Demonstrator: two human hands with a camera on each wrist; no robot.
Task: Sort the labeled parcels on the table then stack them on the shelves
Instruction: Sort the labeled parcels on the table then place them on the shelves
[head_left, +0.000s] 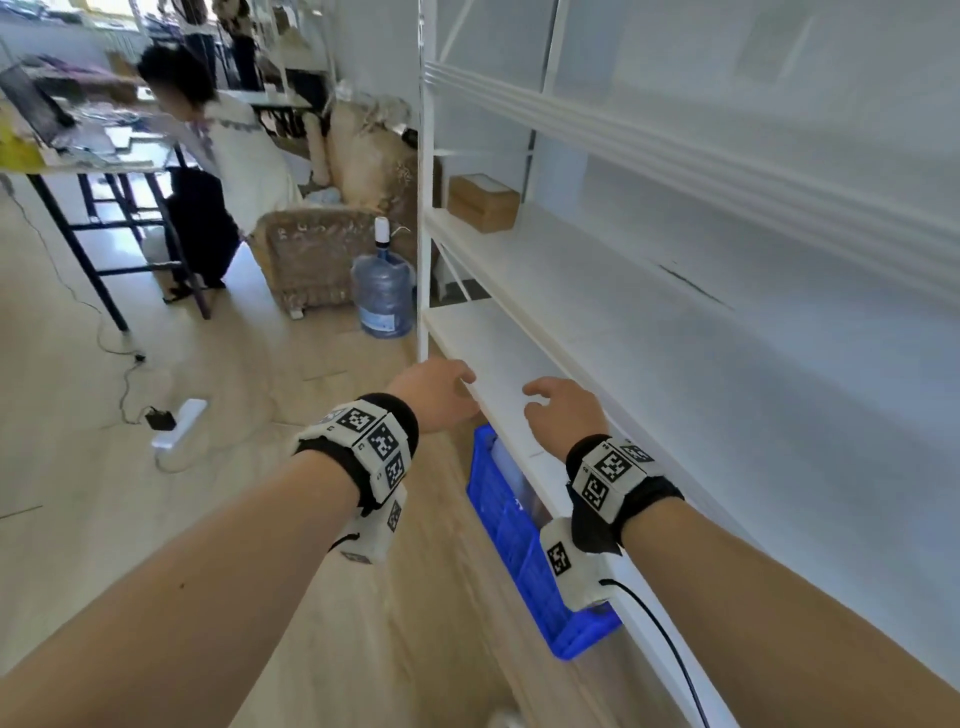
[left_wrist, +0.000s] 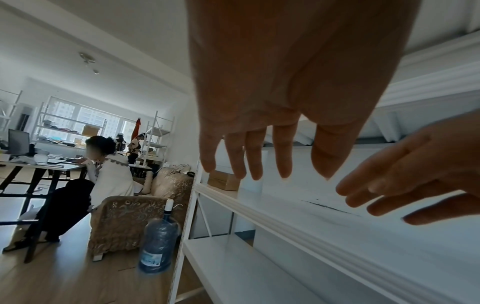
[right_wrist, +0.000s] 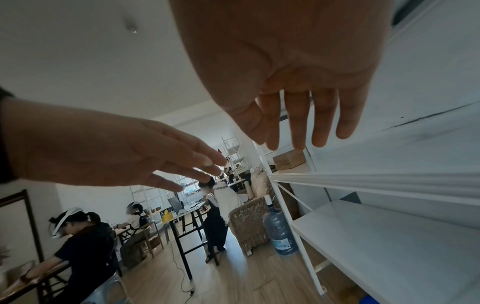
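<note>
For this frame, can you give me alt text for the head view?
Both hands, left and right, reach out open and hold nothing over the front edge of a white shelf. A cardboard box sits on the shelf above, and a blue crate lies below.

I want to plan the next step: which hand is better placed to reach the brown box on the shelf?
Probably the left hand: the brown box sits toward the shelf's left end; both hands are empty.
</note>
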